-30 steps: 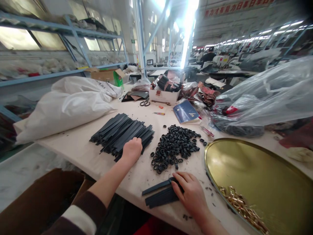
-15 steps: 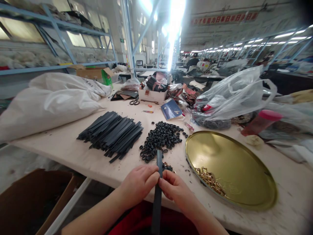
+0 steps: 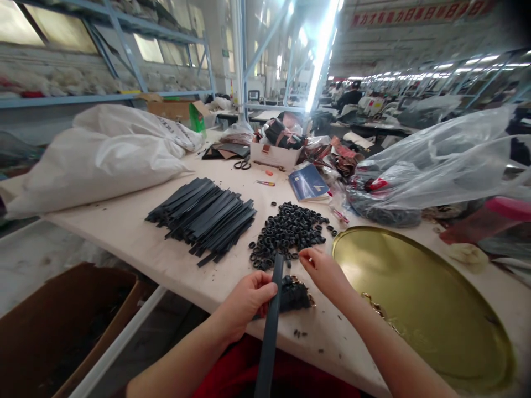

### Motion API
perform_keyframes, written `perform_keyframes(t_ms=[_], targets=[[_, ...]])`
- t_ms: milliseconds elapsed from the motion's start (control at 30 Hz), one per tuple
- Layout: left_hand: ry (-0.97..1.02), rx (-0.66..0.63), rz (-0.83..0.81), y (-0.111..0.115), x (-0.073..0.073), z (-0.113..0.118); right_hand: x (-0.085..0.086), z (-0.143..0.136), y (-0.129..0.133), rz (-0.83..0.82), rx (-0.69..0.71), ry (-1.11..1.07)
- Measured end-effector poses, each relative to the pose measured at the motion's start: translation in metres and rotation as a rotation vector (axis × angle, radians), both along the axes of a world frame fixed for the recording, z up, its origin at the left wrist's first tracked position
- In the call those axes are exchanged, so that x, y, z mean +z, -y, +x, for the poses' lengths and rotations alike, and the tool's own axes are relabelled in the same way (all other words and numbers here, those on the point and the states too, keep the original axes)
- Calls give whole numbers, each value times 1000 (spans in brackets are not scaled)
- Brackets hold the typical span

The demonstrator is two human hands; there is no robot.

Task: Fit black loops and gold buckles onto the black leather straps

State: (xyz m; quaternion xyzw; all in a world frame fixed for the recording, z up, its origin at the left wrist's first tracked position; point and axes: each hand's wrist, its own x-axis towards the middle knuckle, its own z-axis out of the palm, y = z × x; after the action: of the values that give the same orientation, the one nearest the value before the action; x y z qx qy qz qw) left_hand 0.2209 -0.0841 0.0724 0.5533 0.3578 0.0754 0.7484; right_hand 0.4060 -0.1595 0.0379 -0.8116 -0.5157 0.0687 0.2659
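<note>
My left hand is closed on a long dark strap, thumb on top. The strap's far end points at the pile of small black loops, and its near end hangs down over my lap. At the near right edge of that pile is my right hand, its fingertips drawn together in a pinch. Whatever they hold, if anything, is too small to make out. Beneath and beside the strap lies a bundle of dark straps with gold-coloured buckles, partly hidden by my left hand and the strap.
A stack of flat black strips lies to the left. A round gold tray with metal buckles stands at right, partly behind my right forearm. Further back are a blue booklet, scissors and a white sack.
My right hand has let go of the strap and moved forward and right to the loops. The left hand still holds the strap. The view has turned slightly left.
</note>
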Motion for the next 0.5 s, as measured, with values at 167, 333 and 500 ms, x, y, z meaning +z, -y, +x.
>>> perform_keyframes(t_ms=[167,333,500], targets=[[-37,27,-64,-10,-8,1,-27,22,-30,-109,20,92],[-74,24,-101,-14,-14,4,-36,26,-29,-139,39,51],[-53,-61,-67,-10,-14,2,-29,28,-19,-129,-2,-20]])
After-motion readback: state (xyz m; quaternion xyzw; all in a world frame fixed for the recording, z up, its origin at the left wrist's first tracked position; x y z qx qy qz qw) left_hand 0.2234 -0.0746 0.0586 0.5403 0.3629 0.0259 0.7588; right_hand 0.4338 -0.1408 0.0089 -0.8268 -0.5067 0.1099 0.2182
